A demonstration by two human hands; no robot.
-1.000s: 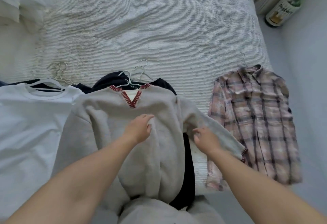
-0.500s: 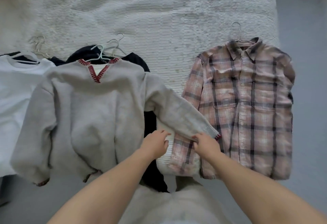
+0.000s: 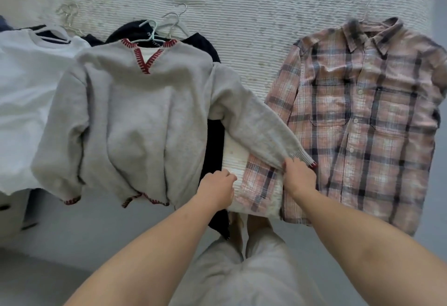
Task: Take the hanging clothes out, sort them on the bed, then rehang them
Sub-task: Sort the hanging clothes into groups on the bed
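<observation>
At the bottom of the frame the person's light grey trousers (image 3: 242, 269) stand against the edge of the bed. Just above them, at lower centre, the left hand (image 3: 216, 190) hovers with its fingers loosely curled and holding nothing, beside the hem of the grey knit sweater with red blanket-stitch trim (image 3: 135, 121). To its right, the right hand (image 3: 300, 177) pinches the sweater's outstretched sleeve near the red-edged cuff, which lies across the near sleeve of the pink and navy plaid button shirt (image 3: 358, 117).

The sweater lies flat at centre left, on top of a dark navy garment (image 3: 212, 146) whose edge shows beside it. A white T-shirt (image 3: 26, 92) lies at the left edge of the frame, and the plaid shirt fills the right side. Every piece is on its wire hanger (image 3: 169, 27), hooks pointing to the top of the frame over the white ribbed bedspread (image 3: 242, 15).

This looks like the sorting step: the clothes are out and being laid in separate piles. The next move probably calls for drawing the sleeve leftward off the plaid shirt and folding it in alongside the sweater's body, so the two garments lie apart.
</observation>
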